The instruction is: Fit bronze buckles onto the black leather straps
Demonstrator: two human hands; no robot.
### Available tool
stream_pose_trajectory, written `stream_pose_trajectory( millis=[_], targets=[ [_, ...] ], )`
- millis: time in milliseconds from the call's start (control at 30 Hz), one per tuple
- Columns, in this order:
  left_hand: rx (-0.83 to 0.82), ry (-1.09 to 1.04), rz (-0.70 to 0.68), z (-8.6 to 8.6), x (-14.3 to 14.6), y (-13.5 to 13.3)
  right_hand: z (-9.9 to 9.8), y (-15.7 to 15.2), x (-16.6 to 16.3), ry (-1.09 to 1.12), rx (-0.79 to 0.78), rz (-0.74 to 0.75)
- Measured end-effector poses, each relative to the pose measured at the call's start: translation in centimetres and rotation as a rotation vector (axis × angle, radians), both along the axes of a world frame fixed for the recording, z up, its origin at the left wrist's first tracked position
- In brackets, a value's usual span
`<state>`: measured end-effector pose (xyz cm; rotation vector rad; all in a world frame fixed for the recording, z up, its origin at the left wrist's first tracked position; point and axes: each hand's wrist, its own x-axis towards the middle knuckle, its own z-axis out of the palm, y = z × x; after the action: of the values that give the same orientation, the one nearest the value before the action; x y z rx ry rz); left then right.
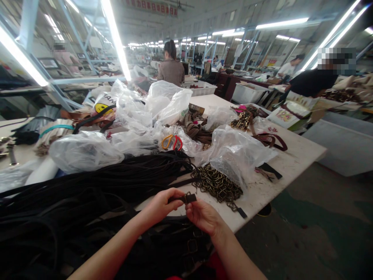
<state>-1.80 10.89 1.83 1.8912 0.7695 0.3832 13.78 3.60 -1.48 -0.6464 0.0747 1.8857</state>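
Observation:
My left hand (167, 200) pinches a short dark strap end (191, 198) that is threaded through a small brass-coloured buckle (186, 196). From below, the fingers of my right hand (202, 216) close on the same strap end. Just beyond my hands lies a heap of brass-coloured metal buckles (220, 182), partly under a clear plastic bag (237, 149). Long black straps (116, 179) spread over the table to the left and under my forearms. More straps with buckles (192, 245) lie below my hands, in shadow.
Scissors (176, 142) with yellow and red handles lie among plastic bags (87, 151). The white table's (303, 149) right edge runs close to my right arm. A white bin (344, 144) stands on the floor to the right. Several people work farther off, one in black (314, 81).

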Motion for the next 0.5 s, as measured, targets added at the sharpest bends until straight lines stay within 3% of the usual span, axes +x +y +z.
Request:
stream_pose_trajectory(
  millis=[133,200,367,500],
  targets=[
    [-0.128,-0.083,0.106,-0.9,-0.2,-0.4,-0.2,0.8,-1.1,-0.205,0.035,0.062],
    [-0.070,-0.042,0.112,-1.2,-0.2,-0.5,-0.4,1.1,-1.7,-0.311,0.058,0.061],
    [0.261,0.010,0.134,-1.1,-0.2,-0.6,-1.3,1.4,-2.4,-0.498,0.062,-0.017],
    [0.170,-0.044,0.139,-0.6,-0.6,-0.7,-1.6,1.8,-2.6,-0.506,0.060,-0.016]
  ],
)
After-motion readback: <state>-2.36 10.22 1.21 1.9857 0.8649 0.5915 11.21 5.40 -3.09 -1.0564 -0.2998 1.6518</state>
